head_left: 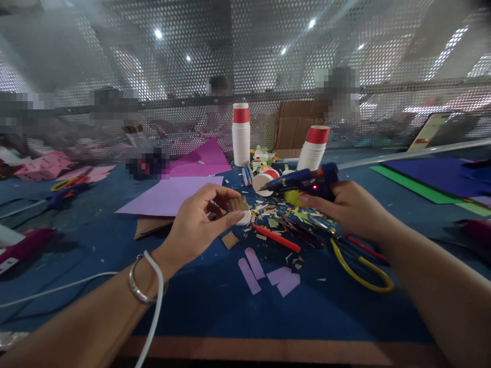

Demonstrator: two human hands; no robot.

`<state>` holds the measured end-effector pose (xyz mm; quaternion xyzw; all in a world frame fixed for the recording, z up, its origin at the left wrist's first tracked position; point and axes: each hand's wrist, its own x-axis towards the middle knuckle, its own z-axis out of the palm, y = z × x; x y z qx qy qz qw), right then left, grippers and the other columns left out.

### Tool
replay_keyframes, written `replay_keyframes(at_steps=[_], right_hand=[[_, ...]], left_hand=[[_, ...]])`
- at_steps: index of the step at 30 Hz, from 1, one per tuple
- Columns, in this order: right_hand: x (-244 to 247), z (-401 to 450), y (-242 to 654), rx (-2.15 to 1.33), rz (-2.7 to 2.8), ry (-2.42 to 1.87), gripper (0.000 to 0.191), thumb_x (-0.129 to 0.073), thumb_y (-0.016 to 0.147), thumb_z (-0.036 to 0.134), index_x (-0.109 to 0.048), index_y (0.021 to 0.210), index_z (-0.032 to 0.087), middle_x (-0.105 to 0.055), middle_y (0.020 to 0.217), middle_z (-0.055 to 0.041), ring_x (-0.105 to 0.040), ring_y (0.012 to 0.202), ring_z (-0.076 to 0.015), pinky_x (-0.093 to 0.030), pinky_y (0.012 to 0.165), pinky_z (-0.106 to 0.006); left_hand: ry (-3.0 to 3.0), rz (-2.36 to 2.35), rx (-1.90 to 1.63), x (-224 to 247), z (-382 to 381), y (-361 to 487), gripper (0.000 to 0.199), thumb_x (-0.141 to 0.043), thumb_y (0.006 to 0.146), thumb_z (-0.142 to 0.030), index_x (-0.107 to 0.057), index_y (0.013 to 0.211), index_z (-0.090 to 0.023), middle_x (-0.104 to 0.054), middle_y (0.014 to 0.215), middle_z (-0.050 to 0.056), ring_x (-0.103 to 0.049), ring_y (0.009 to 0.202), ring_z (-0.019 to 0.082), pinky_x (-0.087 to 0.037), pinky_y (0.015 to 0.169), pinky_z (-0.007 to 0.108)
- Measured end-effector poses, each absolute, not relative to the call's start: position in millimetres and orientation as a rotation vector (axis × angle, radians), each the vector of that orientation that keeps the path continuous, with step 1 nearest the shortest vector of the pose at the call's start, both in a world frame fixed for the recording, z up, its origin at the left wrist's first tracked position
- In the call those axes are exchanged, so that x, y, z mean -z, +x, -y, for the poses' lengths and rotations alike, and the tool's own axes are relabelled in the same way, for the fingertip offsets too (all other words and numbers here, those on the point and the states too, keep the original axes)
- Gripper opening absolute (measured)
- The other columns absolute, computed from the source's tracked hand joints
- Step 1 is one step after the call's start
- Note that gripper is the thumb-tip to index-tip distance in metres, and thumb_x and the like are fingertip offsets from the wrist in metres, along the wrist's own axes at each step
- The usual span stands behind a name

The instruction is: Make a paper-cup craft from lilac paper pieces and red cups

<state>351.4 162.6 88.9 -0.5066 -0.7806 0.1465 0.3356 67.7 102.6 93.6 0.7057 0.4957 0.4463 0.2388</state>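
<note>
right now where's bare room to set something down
The clearest patch is the blue tabletop between the lilac strips and the brown front edge. Another, lightly flecked, lies between the magenta tool and the left hand, beyond the white cord. Crowded: the middle, with paper scraps, red marker and scissors.

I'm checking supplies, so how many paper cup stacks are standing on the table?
2: the left stack, behind the lying cup, and the right stack, just behind the glue gun.
</note>
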Motion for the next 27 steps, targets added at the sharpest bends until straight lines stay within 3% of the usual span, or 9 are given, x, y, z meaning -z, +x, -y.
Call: replay_keyframes(at_steps=[5,12,22,27], right_hand=[[-100.1,-178.7,373.2,-0.28,1.942,-1.57,0.054,-0.058,0.072,0.07,-0.043,0.049,0.024,-0.042,0.041,0.0021,-0.04,0.039,-0.0136,-0.028,0.041,-0.028],[-99.8,-194.8,396.3,-0.199,1.804,-1.789,0.041,-0.064,0.077,0.055,-0.05,0.056,0.023,-0.057,0.044,-0.0003,-0.054,0.041,-0.0174,-0.038,0.047,-0.03],[-102.7,-202.5,402.1,-0.075,1.694,-1.932,0.034,-0.068,0.075,0.048,-0.052,0.056,0.024,-0.053,0.035,0.0002,-0.061,0.045,-0.025,-0.04,0.052,-0.034],[-86.1,-211.5,404.9,-0.056,1.713,-1.812,0.023,-0.072,0.071,0.041,-0.066,0.075,0.019,-0.062,0.048,0.0,-0.06,0.041,-0.0208,-0.045,0.05,-0.033]], left_hand=[[1.961,-1.393,-1.21,-93.2,-103.6,66.6,0.036,-0.079,0.077,-0.041,-0.066,0.105,-0.021,-0.07,0.098,0.006,-0.061,0.077,0.016,-0.051,0.071,0.032],[1.967,-1.375,-1.172,-94.6,-102.3,68.4,0.036,-0.078,0.077,-0.042,-0.067,0.104,-0.021,-0.071,0.097,0.005,-0.061,0.075,0.016,-0.051,0.068,0.031],[1.974,-1.351,-1.198,-94.5,-102.0,68.3,0.032,-0.078,0.079,-0.037,-0.066,0.104,-0.021,-0.071,0.095,0.004,-0.064,0.08,0.017,-0.051,0.069,0.03],[2.008,-1.345,-1.174,-95.0,-101.0,69.8,0.03,-0.077,0.08,-0.037,-0.067,0.103,-0.021,-0.071,0.093,0.005,-0.064,0.077,0.016,-0.052,0.067,0.029]])
